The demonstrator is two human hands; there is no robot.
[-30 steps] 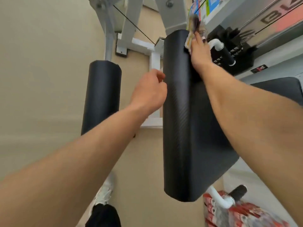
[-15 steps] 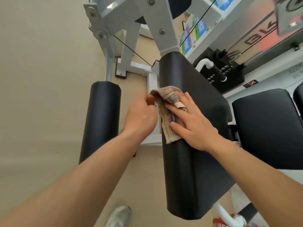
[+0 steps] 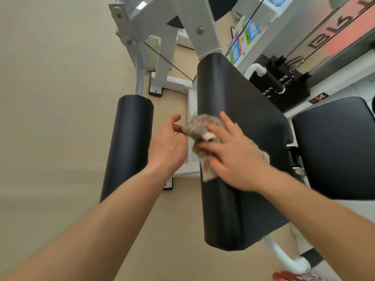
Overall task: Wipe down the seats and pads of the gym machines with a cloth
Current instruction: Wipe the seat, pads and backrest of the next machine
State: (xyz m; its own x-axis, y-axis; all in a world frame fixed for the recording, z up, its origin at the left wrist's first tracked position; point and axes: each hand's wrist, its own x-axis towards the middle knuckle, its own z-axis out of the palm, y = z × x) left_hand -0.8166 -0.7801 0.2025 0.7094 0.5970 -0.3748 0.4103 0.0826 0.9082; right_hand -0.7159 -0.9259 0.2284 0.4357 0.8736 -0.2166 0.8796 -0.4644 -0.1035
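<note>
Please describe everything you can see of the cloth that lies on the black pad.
The crumpled grey-beige cloth looks like soft fabric with a faint pattern. It is bunched up, not spread flat. It lies on the left edge of the long black textured pad, about halfway along it, and drapes over that edge. The right hand presses on it with straight, spread fingers and hides its middle. The left hand seems to pinch its left corner. Motion blur hides finer detail.

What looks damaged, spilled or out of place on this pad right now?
Nothing stands out. The black pad shows no tear or spill. The cloth is bunched rather than flat under the right hand, with the left hand at its edge.
</note>
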